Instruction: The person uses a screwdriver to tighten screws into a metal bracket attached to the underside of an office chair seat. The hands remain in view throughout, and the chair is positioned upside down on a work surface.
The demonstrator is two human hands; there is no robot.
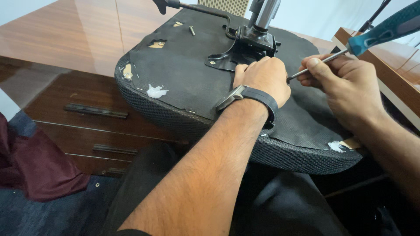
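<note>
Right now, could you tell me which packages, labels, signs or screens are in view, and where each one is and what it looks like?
None in view: no package, label, sign or screen.
Left hand: on the upturned seat, a dark wristband on its wrist.
Right hand: holds a teal-handled screwdriver.
Drawers: brown wood, left of the seat, with plain fronts.

Bright, even daylight; strong glare on the glossy wooden desk. Sharp centre, wide-angle stretching at edges, lower corners dim.
</note>
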